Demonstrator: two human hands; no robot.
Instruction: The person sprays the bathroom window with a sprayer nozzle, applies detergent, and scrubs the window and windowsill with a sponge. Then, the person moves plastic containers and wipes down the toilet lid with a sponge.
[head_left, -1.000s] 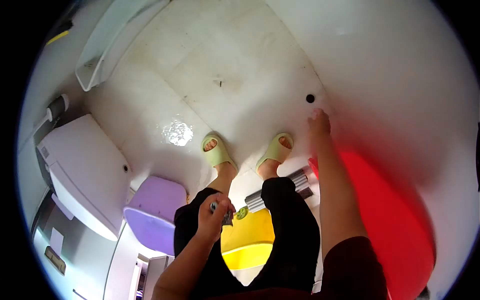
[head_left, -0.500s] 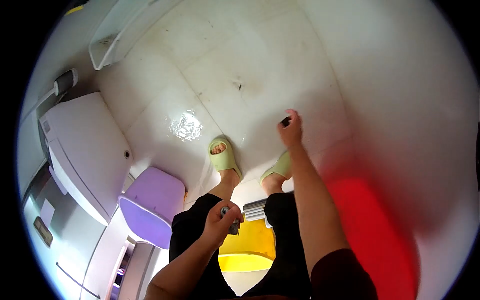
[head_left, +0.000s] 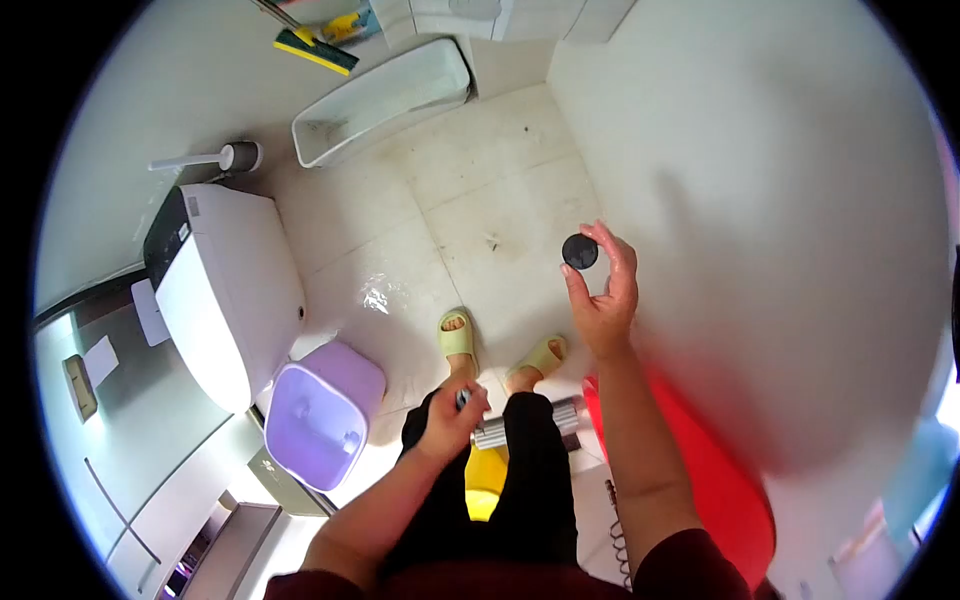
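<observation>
My right hand (head_left: 612, 290) is raised over the floor, its thumb and fingers pinching a round black disc (head_left: 580, 252) by the edge. The disc's flat face is turned up and looks speckled or wet. My left hand (head_left: 452, 420) is closed in front of my left leg, around a small greyish thing with a round end (head_left: 463, 399), mostly hidden by the fingers. Behind my legs lies a ribbed silvery thing (head_left: 530, 424), partly covered by my knee. Below it a yellow container (head_left: 484, 488) shows between my legs.
A purple bin (head_left: 355, 372) stands on the left by a white boxy fixture (head_left: 250, 280). Red plastic (head_left: 700, 470) lies on the right along the wall. A long white tub (head_left: 440, 72), a green-and-yellow mop head (head_left: 315, 50) and a brush in a holder (head_left: 240, 157) are farther off. Water shines on the floor (head_left: 376, 292).
My right hand has turned and the black disc now shows its full face. The view has tilted up, bringing the whole tub and mop head into sight. My left hand stays closed.
</observation>
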